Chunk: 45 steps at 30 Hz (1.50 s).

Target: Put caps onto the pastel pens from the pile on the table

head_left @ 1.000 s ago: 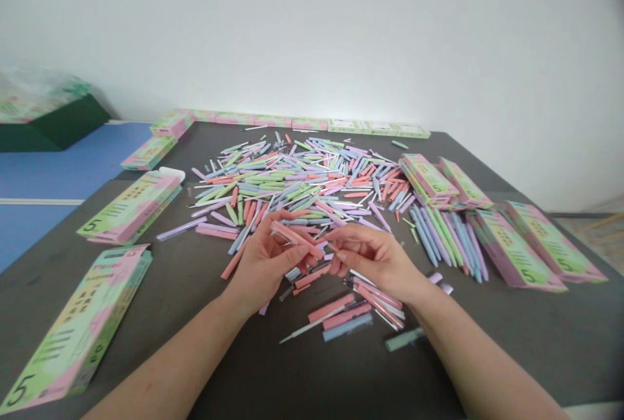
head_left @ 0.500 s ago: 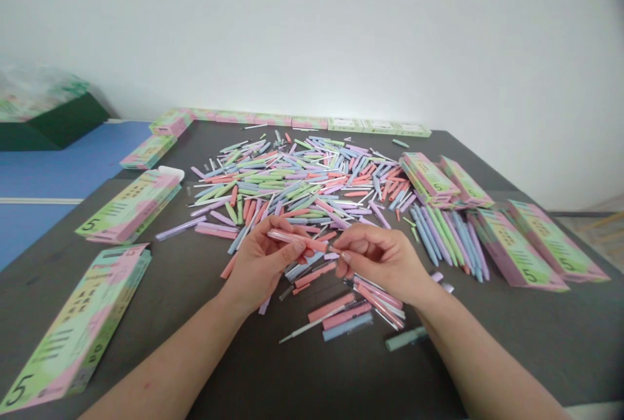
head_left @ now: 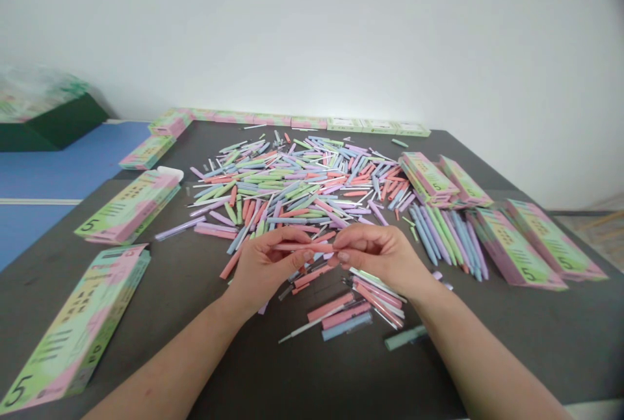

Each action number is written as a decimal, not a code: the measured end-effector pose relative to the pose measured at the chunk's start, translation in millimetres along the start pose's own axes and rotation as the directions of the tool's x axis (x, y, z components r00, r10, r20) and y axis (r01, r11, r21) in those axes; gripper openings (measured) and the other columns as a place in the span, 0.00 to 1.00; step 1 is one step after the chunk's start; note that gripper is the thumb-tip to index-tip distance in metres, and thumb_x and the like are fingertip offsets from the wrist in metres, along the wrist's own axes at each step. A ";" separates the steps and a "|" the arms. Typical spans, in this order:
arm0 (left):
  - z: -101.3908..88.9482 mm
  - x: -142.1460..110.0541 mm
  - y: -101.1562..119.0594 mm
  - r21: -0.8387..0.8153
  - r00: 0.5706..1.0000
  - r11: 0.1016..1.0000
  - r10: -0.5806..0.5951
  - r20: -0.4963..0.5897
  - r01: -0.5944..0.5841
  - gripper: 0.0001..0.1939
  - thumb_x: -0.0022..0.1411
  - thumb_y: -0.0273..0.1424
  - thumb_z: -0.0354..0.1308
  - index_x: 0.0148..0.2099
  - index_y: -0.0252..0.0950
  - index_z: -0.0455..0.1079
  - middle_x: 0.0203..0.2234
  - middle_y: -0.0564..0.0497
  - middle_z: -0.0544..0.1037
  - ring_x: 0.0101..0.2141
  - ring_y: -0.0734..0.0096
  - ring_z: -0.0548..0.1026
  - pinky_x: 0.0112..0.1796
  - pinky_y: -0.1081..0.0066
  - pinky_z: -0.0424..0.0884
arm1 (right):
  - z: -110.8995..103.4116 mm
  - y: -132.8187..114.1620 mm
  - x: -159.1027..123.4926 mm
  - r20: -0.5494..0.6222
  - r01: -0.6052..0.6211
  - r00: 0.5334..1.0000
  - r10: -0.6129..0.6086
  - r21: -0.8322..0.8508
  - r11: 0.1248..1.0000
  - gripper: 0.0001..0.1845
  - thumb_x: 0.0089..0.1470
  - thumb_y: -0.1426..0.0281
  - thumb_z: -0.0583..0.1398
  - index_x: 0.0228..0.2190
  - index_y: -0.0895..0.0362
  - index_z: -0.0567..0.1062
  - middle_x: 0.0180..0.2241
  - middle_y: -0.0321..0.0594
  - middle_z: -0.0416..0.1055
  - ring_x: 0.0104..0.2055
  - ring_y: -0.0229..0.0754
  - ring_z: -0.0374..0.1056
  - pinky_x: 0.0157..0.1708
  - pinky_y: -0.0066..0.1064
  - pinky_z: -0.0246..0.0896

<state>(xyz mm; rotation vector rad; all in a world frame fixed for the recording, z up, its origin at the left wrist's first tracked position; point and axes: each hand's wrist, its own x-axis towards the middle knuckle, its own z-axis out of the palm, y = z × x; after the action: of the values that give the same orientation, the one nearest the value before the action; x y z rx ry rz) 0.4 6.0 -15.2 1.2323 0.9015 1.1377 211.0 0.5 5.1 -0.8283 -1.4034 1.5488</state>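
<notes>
"What are the fingers doing on my end?"

"I see the left hand [head_left: 268, 265] and right hand [head_left: 383, 255] both closed narrow on one pink pen [head_left: 303, 247], held level above the table [head_left: 414, 374]. The left fingers [head_left: 305, 255] curl over the barrel, and the right fingers [head_left: 344, 255] pinch its other end."

"And the arms?"

"Both come in from the bottom corners with the wrists turned inward, so the hands almost meet, with only the pen and a narrow gap between them."

"What's right under them?"

"A small loose group of pens [head_left: 375, 296] sits just below the right hand. A white refill [head_left: 312, 326], a blue pen [head_left: 347, 326] and a teal pen [head_left: 404, 338] lie at its near side. Nearer me, the dark table is bare, so there's room below the hands."

"Farther out?"

"A big mixed heap of pastel pens [head_left: 292, 186] starts just past the hands and spreads toward the far edge. Flat boxes [head_left: 80, 329] lie to the left, a stack of boxes [head_left: 429, 176] and a row of blue and lilac pens [head_left: 439, 238] lie to the right, and more boxes [head_left: 292, 123] line the far edge by the wall [head_left: 312, 30]."
</notes>
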 end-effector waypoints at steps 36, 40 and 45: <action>4.2 -4.6 7.3 0.159 0.972 0.980 -0.150 0.181 0.122 0.13 0.58 0.40 0.61 0.34 0.34 0.76 0.14 0.54 0.72 0.11 0.83 0.58 0.11 0.80 0.50 | 22.1 6.9 2.2 -0.190 0.054 0.979 -0.079 -0.131 0.990 0.05 0.48 0.71 0.67 0.31 0.56 0.81 0.32 0.42 0.79 0.29 0.39 0.75 0.28 0.28 0.73; 4.1 -3.7 7.8 0.182 0.976 0.977 -0.143 0.164 0.112 0.13 0.58 0.40 0.60 0.32 0.34 0.75 0.13 0.56 0.71 0.11 0.82 0.58 0.13 0.79 0.53 | 21.9 12.7 2.2 -0.197 0.003 0.980 -0.024 -0.105 0.994 0.08 0.48 0.68 0.67 0.34 0.56 0.80 0.30 0.40 0.79 0.27 0.39 0.75 0.27 0.29 0.73; 3.3 -3.8 7.7 0.192 0.978 0.977 -0.124 0.166 0.091 0.13 0.59 0.40 0.60 0.32 0.34 0.75 0.12 0.58 0.64 0.12 0.82 0.58 0.14 0.80 0.52 | 17.7 16.4 0.9 -0.102 0.034 0.993 -0.060 -0.239 0.970 0.10 0.53 0.65 0.64 0.36 0.56 0.81 0.30 0.39 0.77 0.22 0.34 0.70 0.23 0.25 0.69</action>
<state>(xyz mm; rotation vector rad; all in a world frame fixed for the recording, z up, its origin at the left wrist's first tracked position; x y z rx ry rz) 1.5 1.4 -7.3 1.3939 0.9414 0.8585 192.1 -5.9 -8.4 -0.9994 -1.5356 1.2961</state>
